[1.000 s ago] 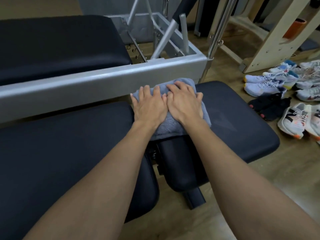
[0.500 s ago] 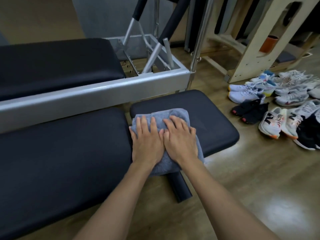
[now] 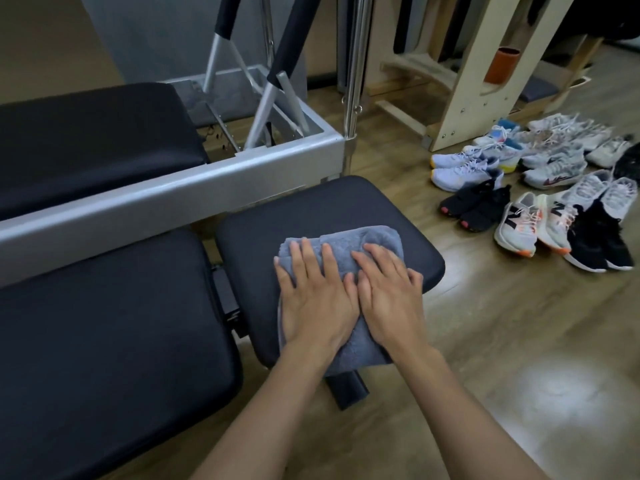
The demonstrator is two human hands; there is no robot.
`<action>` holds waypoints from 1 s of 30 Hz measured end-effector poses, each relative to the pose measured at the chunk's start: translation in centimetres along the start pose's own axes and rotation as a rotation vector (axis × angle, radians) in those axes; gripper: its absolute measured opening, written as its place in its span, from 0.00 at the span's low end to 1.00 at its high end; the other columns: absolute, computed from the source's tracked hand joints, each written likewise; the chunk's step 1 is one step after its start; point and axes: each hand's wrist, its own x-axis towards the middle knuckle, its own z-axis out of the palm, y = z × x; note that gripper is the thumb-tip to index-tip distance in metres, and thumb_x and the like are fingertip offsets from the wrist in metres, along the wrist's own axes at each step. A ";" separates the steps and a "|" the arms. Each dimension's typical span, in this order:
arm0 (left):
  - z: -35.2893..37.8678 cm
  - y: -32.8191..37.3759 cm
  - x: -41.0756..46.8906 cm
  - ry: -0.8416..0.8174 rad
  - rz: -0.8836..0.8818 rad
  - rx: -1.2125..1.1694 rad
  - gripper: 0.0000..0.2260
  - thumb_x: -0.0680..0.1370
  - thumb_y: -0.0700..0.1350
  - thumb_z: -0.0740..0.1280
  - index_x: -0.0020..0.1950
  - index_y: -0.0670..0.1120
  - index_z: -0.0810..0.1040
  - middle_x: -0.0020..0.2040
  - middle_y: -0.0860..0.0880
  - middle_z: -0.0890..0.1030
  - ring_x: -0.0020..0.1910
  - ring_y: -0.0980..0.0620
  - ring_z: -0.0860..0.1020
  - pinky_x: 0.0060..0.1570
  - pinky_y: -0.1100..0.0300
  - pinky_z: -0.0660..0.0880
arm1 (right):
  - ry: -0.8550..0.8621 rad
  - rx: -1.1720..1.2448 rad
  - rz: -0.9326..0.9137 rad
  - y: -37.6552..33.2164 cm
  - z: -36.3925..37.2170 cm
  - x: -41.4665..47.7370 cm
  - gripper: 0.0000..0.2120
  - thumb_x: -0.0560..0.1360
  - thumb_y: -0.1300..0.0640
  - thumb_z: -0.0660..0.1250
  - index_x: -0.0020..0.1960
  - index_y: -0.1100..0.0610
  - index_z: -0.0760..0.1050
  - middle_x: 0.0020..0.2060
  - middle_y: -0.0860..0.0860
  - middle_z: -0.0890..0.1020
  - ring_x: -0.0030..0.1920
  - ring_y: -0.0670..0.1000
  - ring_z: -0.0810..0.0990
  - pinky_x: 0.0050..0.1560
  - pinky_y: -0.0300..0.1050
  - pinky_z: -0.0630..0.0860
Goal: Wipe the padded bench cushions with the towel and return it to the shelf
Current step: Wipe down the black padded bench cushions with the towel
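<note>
Since half a second ago both hands and the towel (image 3: 346, 242) have slid toward the near edge of the small cushion (image 3: 311, 209), and more of the cushion's far surface now shows bare; a second ago the towel lay at the far edge, against the metal rail (image 3: 166, 192).

Left hand (image 3: 317, 303): flat, palm down, fingers spread, pressing on the left half of the towel. Right hand (image 3: 389, 296): flat, palm down, pressing on the right half. The two hands lie side by side and touch along their inner edges; neither is closed around the cloth.

Towel: grey-blue, folded, lying on the small black cushion, right of centre. Its near end hangs slightly over the cushion's near edge, above the black support bar (image 3: 348, 391) beneath.

Large cushion (image 3: 104, 341): black, just left of the small one, a narrow gap with a hinge bracket between them. Nothing touching it.

Beyond the metal rail, a second black padded bench top (image 3: 93, 140) and slanted metal bars.

Floor (image 3: 519, 358): wood, glossy. Shoes (image 3: 540, 188) grouped on the floor to the right, well apart from the bench. Pale wooden frame (image 3: 478, 84) stands behind the shoes.
</note>
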 end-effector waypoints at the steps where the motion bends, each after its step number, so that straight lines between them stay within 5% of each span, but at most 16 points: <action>1: 0.4 1.6 1.2 -0.012 0.020 -0.016 0.29 0.81 0.56 0.42 0.79 0.43 0.47 0.79 0.36 0.46 0.78 0.40 0.42 0.74 0.37 0.42 | 0.007 -0.001 0.027 1.3 -0.5 0.8 0.30 0.76 0.44 0.43 0.69 0.49 0.74 0.72 0.47 0.71 0.72 0.46 0.66 0.64 0.49 0.62; 7: 2.5 8.3 8.4 -0.033 0.147 -0.072 0.28 0.81 0.55 0.44 0.79 0.43 0.49 0.79 0.36 0.46 0.78 0.40 0.41 0.74 0.37 0.39 | 0.018 0.026 0.219 8.2 -1.9 6.3 0.20 0.82 0.52 0.52 0.71 0.50 0.71 0.72 0.50 0.71 0.71 0.49 0.68 0.67 0.50 0.62; 13: 3.1 9.2 13.3 -0.066 0.190 -0.131 0.27 0.82 0.55 0.46 0.79 0.46 0.53 0.80 0.40 0.49 0.79 0.44 0.43 0.75 0.40 0.38 | -0.064 0.063 0.375 9.0 -1.3 10.6 0.21 0.82 0.52 0.49 0.70 0.54 0.70 0.67 0.55 0.76 0.64 0.57 0.75 0.65 0.57 0.68; 17: 2.7 7.4 14.0 -0.062 0.229 -0.171 0.26 0.83 0.55 0.46 0.79 0.46 0.52 0.80 0.41 0.48 0.79 0.44 0.42 0.75 0.39 0.39 | -0.059 -0.017 0.376 7.0 -1.0 11.3 0.22 0.82 0.50 0.48 0.70 0.56 0.69 0.68 0.57 0.74 0.64 0.60 0.75 0.65 0.58 0.69; 23: 1.8 0.3 19.4 -0.070 0.170 -0.186 0.26 0.83 0.57 0.43 0.79 0.48 0.52 0.80 0.43 0.49 0.79 0.46 0.44 0.75 0.40 0.39 | -0.062 -0.162 0.254 1.5 3.0 17.1 0.24 0.83 0.49 0.48 0.75 0.57 0.62 0.75 0.56 0.65 0.73 0.58 0.64 0.71 0.55 0.57; 30: 1.7 -2.2 22.3 -0.047 0.125 -0.157 0.24 0.83 0.56 0.45 0.73 0.45 0.64 0.72 0.41 0.68 0.72 0.44 0.63 0.74 0.40 0.47 | -0.054 -0.166 0.216 0.0 5.5 20.4 0.25 0.82 0.49 0.47 0.76 0.58 0.62 0.76 0.57 0.64 0.75 0.58 0.61 0.74 0.56 0.54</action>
